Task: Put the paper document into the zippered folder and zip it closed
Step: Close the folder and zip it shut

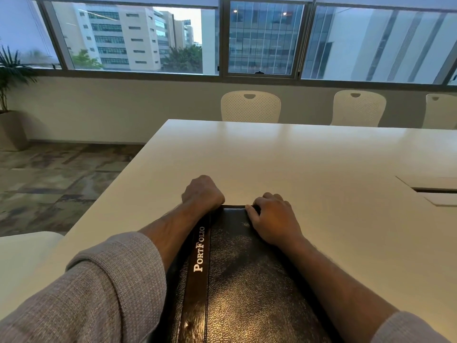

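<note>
Head | left hand [202,193] fisted, right hand [272,219] curled at folder [247,280] far edge | table [309,157] beyond bare

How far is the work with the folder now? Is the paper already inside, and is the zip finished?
Done, it seems: the black folder lies shut on the table, and no loose paper is in sight, so it is probably inside. In hand: the left hand and right hand both sit at its far edge. The zip itself is hidden, so I cannot tell whether closing it is left.
</note>
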Demonstrator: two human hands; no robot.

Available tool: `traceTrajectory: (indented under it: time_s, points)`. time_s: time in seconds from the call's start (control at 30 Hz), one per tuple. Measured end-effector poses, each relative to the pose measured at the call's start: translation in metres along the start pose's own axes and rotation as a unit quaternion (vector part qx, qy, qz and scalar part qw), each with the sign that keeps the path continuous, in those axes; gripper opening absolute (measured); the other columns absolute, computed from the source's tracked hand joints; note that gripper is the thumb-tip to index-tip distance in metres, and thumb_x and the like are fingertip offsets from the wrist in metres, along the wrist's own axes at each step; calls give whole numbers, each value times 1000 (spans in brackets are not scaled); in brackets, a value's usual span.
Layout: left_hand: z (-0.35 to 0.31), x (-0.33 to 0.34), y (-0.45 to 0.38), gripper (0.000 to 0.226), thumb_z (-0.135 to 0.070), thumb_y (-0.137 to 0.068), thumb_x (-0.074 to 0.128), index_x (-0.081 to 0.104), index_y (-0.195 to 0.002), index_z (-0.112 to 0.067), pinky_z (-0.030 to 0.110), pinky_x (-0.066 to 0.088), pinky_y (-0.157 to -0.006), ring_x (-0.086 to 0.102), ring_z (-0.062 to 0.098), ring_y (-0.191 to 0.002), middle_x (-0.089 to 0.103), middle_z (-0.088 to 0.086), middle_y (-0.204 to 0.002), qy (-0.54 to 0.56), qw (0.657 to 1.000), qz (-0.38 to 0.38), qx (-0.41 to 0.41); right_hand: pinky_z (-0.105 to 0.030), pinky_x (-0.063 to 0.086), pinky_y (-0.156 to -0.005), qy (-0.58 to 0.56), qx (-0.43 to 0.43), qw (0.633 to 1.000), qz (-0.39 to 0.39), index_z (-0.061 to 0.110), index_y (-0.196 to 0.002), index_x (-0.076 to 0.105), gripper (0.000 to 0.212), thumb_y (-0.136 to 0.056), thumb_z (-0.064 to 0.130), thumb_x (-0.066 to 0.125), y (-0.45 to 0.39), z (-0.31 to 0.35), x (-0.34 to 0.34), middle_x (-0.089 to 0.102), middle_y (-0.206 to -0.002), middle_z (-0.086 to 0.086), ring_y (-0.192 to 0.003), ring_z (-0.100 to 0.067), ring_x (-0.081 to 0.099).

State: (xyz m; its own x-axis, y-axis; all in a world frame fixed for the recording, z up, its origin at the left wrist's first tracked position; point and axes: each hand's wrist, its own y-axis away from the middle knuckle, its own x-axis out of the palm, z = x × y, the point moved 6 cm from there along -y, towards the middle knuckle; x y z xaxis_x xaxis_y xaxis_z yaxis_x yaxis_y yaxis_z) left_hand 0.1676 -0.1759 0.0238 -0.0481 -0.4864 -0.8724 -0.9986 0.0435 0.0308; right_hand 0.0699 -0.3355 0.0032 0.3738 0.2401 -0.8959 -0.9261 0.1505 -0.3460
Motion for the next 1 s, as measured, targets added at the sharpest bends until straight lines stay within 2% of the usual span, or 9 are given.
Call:
traceTrajectory:
  time_s: [0.1,0.23,0.4,0.63,0.87,0.93,1.0]
  points:
    - [1,-11,0,22,-18,-72,74,58,-86,-11,30,48,-65,61,22,-78,61,3,-82,-47,998,-35,32,-35,46,-86,-2,6,1000,-4,17,-100,68,43,-93,51,43,1,-1,-2,61,-95,1,-94,-16,53]
    - [23,-23,-4,19,-19,-76,73,57,-83,-13,30,47,-63,59,20,-75,55,1,-73,-63,997,-46,21,-33,45,-86,-2,8,1000,-4,17,-101,68,43,-94,51,44,1,-2,-3,62,-97,1,-94,-15,53]
    - [52,-35,-10,22,-21,-76,75,54,-80,-14,32,54,-70,62,22,-78,61,4,-81,-58,997,-56,5,-33,45,-85,-1,9,1000,-4,17,-101,68,43,-94,51,44,2,-2,-3,62,-97,1,-94,-15,54]
    - [71,-36,-10,26,-22,-73,77,52,-71,-14,28,48,-59,61,22,-73,59,4,-75,-26,997,-68,-7,-34,47,-83,-6,14,1000,-1,17,-95,69,43,-93,52,44,2,-1,-3,61,-93,1,-91,-16,53]
    - [79,-37,-13,30,-25,-75,78,51,-67,-16,26,44,-55,59,19,-68,58,2,-70,-24,997,-79,2,-34,48,-83,-5,22,1000,-4,18,-94,69,43,-92,54,44,2,-2,-5,61,-92,2,-90,-15,53]
    - [84,-35,-13,32,-28,-78,77,49,-67,-16,28,46,-60,59,20,-72,59,2,-73,-17,998,-66,-7,-35,48,-83,-5,21,1000,-4,18,-94,69,43,-92,54,45,1,-3,-4,61,-92,2,-90,-15,53]
    - [89,-32,-12,27,-35,-82,72,57,-76,-13,33,53,-69,62,23,-79,66,6,-84,-16,998,-52,-9,-35,48,-83,-2,22,1000,-3,18,-93,68,43,-92,54,44,1,-3,-3,61,-92,2,-89,-15,53]
